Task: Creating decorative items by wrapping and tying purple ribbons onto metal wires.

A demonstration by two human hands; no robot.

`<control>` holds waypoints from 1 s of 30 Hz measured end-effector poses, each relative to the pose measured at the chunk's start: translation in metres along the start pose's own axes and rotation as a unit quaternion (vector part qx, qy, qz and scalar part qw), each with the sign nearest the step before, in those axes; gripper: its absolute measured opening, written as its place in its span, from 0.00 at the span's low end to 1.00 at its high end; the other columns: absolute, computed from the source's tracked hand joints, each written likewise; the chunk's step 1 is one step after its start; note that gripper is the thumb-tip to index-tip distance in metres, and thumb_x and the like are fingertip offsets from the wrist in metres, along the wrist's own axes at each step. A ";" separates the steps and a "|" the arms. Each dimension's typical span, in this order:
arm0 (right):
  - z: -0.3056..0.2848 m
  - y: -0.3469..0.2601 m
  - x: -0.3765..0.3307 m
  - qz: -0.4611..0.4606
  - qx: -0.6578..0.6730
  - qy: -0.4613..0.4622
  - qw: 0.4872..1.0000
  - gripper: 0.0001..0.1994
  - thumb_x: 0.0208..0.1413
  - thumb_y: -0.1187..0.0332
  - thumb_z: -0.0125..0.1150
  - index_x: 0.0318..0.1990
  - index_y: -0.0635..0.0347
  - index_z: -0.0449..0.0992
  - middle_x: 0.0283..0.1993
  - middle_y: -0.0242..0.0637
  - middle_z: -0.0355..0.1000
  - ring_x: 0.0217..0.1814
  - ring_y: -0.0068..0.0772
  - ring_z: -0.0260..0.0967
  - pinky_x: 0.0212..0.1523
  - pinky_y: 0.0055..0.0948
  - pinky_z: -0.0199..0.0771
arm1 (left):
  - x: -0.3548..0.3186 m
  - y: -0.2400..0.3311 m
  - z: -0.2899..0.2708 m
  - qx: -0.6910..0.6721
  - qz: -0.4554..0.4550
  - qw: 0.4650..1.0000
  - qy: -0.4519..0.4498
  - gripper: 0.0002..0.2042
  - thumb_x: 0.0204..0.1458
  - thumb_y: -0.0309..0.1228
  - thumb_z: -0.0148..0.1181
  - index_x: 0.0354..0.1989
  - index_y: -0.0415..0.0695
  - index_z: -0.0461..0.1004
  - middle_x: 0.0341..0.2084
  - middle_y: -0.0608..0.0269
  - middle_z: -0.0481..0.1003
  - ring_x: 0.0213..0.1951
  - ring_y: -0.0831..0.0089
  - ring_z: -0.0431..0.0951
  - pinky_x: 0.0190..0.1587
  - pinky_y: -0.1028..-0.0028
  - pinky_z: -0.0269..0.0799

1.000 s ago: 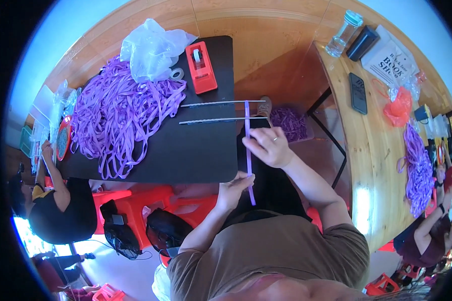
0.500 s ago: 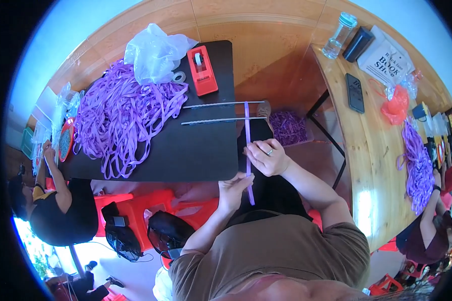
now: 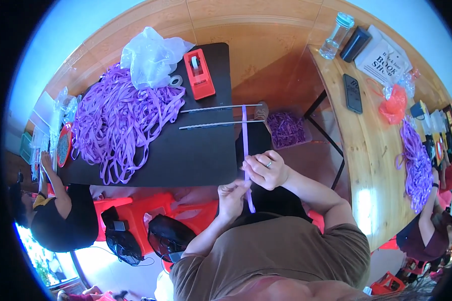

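A narrow purple ribbon (image 3: 245, 138) runs from two thin metal rods that jut past the right edge of the dark table, the far rod (image 3: 211, 108) and the near rod (image 3: 211, 124), down toward my body. My right hand (image 3: 267, 171), wearing a ring, pinches this ribbon between the rods and my lap. Just below and left of it, my left hand (image 3: 232, 200) has closed fingers on the ribbon's lower part. The tail hangs beneath both hands. How the ribbon passes round the rods is too small to tell.
The dark table (image 3: 201, 160) bears a heap of purple ribbon (image 3: 118, 118), a plastic bag (image 3: 150, 57) and a red tape dispenser (image 3: 200, 75). On the floor is a bin of purple pieces (image 3: 288, 130). A wooden table (image 3: 366, 165) stands right. Other people sit at both sides.
My right hand has slid down the ribbon toward my body, closer to my left hand. The whole view has shifted slightly. At the left, another person's arm has moved.
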State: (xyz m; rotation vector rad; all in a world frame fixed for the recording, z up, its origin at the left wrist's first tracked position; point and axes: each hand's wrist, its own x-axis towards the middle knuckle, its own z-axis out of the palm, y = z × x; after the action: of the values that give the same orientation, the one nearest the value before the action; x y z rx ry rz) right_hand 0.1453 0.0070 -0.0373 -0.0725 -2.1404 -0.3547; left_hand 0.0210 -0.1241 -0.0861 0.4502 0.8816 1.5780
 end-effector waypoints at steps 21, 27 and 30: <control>0.081 0.176 0.049 0.535 0.473 0.056 0.698 0.06 0.44 0.84 0.53 0.24 0.67 0.76 0.20 0.32 0.70 0.23 0.19 0.63 0.26 0.20 0.61 | 0.097 -0.029 0.050 -0.032 -0.055 0.997 0.053 0.22 0.59 0.33 0.49 0.61 0.41 0.56 0.42 0.61 0.72 0.32 0.77 0.74 0.36 0.80 0.65; 0.116 0.183 0.012 0.626 0.514 0.015 0.586 0.05 0.44 0.80 0.56 0.20 0.65 0.76 0.21 0.33 0.73 0.25 0.21 0.69 0.29 0.19 0.68 | 0.140 -0.030 0.060 -0.005 0.056 0.994 0.092 0.19 0.59 0.30 0.49 0.59 0.45 0.61 0.45 0.66 0.71 0.39 0.79 0.73 0.39 0.80 0.63; 0.124 0.176 -0.004 0.663 0.499 0.005 0.558 0.03 0.45 0.77 0.61 0.22 0.65 0.77 0.22 0.36 0.74 0.24 0.24 0.70 0.26 0.22 0.69 | 0.152 -0.024 0.071 0.030 0.142 0.979 0.142 0.19 0.59 0.28 0.48 0.59 0.42 0.62 0.48 0.64 0.69 0.48 0.79 0.68 0.48 0.78 0.62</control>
State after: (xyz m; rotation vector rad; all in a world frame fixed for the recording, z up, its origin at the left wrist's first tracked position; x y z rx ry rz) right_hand 0.0802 0.2100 -0.0662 -0.9228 -1.3742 1.6979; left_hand 0.0551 0.0417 -0.0877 0.4125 1.1232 1.9138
